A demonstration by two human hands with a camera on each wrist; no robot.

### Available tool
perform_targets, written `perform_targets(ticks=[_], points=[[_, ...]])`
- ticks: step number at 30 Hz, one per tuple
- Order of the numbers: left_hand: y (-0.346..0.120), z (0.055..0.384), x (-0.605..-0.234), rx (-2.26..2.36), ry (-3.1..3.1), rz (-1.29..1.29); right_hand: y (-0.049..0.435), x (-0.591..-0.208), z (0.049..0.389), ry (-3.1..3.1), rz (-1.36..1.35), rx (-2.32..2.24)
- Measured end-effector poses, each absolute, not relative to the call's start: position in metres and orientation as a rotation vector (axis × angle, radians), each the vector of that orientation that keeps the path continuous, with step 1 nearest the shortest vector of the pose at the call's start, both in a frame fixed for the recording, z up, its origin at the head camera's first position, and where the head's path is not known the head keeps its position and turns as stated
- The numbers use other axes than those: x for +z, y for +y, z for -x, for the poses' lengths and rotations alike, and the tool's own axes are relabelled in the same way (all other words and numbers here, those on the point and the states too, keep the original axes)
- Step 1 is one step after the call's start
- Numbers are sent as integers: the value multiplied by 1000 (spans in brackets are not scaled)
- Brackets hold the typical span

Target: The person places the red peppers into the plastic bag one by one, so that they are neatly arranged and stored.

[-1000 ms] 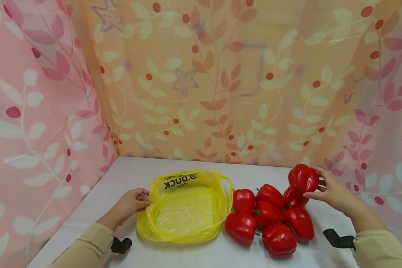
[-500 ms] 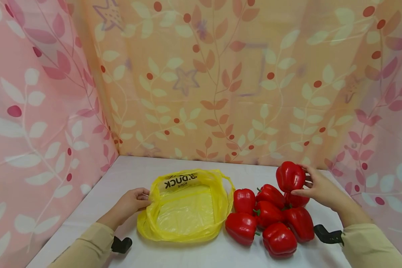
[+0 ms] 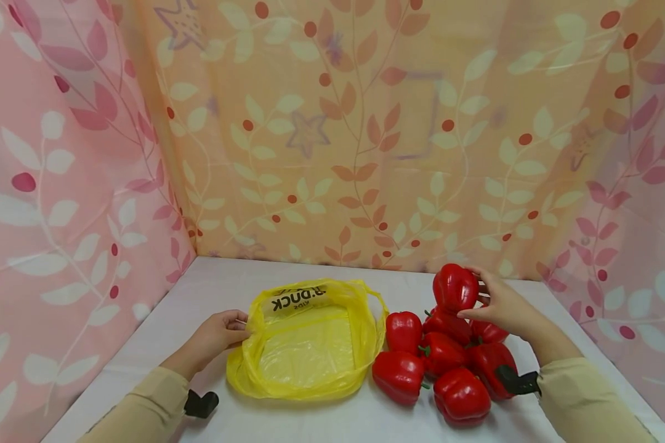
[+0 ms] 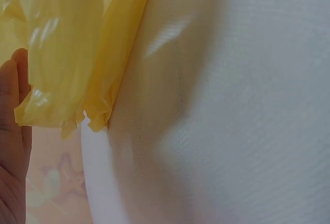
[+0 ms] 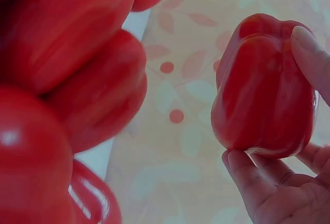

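My right hand [image 3: 501,304] grips a red bell pepper [image 3: 455,287] above the far side of a pepper cluster [image 3: 443,354]. In the right wrist view, the thumb presses one side of this pepper [image 5: 265,92] and the fingers support the opposite side. A yellow plastic bag [image 3: 310,363] with dark lettering lies left of the cluster, its mouth spread wide. At the bag's left rim, my left hand [image 3: 218,338] pinches the film between thumb and fingers. The left wrist view shows the fingers [image 4: 13,131] partly behind the bag [image 4: 67,53]; the thumb is hidden there.
Several red peppers with green stems crowd together against the bag's right edge. Everything rests on a white tabletop [image 3: 199,289]. A patterned curtain [image 3: 332,154] stands behind, with pink cloth [image 3: 77,215] along the left side. A dark strap piece [image 3: 201,406] sits at each wrist.
My right hand has carried the held pepper leftward over the cluster, from its far right toward the bag. The left hand and the bag have stayed in place.
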State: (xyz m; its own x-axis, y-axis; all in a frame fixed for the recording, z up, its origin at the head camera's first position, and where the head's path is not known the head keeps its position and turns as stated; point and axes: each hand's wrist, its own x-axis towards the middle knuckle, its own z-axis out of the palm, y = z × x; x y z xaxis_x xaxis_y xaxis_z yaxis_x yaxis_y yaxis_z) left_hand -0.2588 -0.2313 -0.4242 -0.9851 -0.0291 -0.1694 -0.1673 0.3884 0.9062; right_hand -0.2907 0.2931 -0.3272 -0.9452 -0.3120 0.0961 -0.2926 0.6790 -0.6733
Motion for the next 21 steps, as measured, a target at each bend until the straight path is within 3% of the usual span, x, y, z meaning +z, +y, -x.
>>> perform_targets(ticks=[21], points=[[-231,256,-424,1670,2500,156,249,-326,304,2814,734,-1139]])
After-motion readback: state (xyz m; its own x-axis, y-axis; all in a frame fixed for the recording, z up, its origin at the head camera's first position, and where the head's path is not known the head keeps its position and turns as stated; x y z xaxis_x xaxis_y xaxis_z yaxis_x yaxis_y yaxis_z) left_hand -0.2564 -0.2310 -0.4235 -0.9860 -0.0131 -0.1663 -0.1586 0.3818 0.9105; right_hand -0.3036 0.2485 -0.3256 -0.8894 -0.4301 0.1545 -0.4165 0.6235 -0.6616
